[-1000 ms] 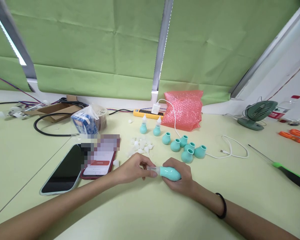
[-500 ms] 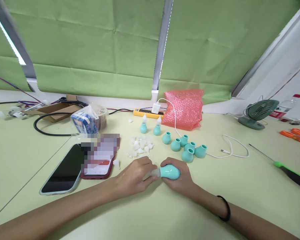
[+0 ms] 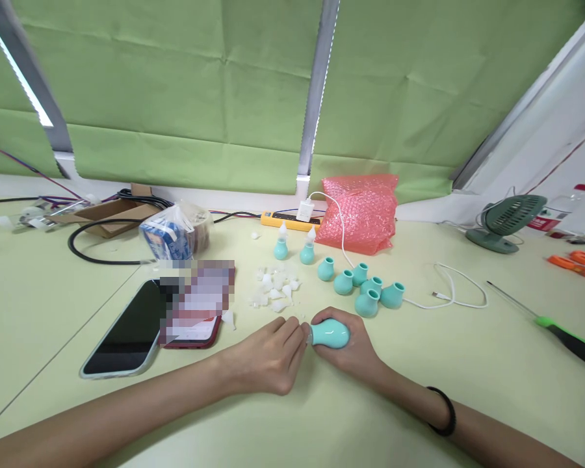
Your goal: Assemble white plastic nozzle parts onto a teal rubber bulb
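We hold a mostly hidden clear tip [image 3: 309,335] in our curled left hand [image 3: 269,356], likely steadying it against the teal bulb [image 3: 331,333], which our right hand [image 3: 355,348] grips, perhaps as a brace, nearer us than the open bulbs [image 3: 367,304].

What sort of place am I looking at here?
Probably a small workshop or an office worktable: a screwdriver, a power strip and a cluster of open-necked teal bulbs share the table.
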Tool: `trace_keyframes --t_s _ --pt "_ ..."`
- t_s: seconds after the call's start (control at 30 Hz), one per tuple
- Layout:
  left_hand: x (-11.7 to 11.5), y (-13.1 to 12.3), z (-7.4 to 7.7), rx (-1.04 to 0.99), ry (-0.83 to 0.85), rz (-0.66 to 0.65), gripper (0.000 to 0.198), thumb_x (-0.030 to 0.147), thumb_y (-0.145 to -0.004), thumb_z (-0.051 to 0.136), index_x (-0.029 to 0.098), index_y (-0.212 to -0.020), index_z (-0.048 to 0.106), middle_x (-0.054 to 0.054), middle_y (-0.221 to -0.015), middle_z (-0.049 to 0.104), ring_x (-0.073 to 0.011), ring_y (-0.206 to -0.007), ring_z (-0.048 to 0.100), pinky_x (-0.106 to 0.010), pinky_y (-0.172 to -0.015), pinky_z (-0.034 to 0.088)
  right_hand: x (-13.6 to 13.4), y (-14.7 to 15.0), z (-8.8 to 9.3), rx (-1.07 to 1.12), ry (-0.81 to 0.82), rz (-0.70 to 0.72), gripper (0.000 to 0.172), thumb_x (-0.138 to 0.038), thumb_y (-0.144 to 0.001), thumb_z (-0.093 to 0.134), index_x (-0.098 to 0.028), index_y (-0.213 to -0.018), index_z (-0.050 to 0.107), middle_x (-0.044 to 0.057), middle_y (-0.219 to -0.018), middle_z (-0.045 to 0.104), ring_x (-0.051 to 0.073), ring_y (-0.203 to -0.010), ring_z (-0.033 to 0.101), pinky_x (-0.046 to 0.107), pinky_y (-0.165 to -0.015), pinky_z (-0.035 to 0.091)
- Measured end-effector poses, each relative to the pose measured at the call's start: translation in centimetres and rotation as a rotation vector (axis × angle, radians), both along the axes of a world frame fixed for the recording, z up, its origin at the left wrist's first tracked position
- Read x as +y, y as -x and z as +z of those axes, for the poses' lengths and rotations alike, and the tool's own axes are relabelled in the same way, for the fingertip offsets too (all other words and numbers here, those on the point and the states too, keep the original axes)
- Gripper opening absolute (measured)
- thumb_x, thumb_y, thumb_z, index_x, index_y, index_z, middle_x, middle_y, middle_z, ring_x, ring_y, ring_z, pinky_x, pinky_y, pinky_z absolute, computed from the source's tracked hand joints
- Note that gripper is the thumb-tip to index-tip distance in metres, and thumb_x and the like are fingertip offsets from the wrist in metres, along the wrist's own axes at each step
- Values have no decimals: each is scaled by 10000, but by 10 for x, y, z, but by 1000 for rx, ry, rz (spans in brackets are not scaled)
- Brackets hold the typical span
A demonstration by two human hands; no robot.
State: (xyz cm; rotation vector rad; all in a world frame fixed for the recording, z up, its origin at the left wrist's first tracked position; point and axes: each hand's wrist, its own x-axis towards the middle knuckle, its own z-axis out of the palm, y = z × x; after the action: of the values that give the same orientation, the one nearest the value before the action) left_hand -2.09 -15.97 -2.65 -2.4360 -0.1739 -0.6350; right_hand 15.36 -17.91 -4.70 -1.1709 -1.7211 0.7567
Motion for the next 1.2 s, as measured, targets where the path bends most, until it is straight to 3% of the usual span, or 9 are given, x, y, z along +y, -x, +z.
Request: trace_keyframes --t_s 0.27,0.77,0.83,1.0,1.2 --pt "-1 0 -2 64 -54 -35 123 15 -723 461 15 -692 581 -133 -646 552 -165 -530 471 -273 -412 331 0 0 2 21 75 29 142 -103 -553 534 -175 -673 514 -31 -585 519 107 -525 477 203 -477 410" --pt "0 1 -3 102 -93 -58 195 20 -742 394 5 -793 582 -153 -690 568 -178 -567 506 -307 -453 384 4 -3 2 85 278 101 199 -53 -490 553 -164 -655 538 -48 -562 476 93 -518 434 193 -464 366" --pt "0 2 -2 114 -109 -66 196 27 -736 403 -2 -805 585 -157 -695 571 -191 -578 518 -320 -466 394 4 -2 4 111 317 107 197 -48 -479 556 -161 -640 542 -57 -540 469 80 -487 422 182 -437 350" --pt "-3 1 1 99 -132 -64 210 38 -732 404 -2 -834 583 -170 -732 585 -214 -631 535 -342 -505 419 1 -1 10 193 594 114 183 -92 -506 557 -171 -667 521 -105 -406 357 35 -318 296 145 -273 214" --pt "0 2 4 94 -17 -65 189 20 -755 386 28 -748 575 -117 -657 540 -165 -558 475 -292 -451 377 0 -1 15 222 595 109 201 -93 -511 585 -171 -679 507 -107 -419 374 26 -312 308 128 -255 228"
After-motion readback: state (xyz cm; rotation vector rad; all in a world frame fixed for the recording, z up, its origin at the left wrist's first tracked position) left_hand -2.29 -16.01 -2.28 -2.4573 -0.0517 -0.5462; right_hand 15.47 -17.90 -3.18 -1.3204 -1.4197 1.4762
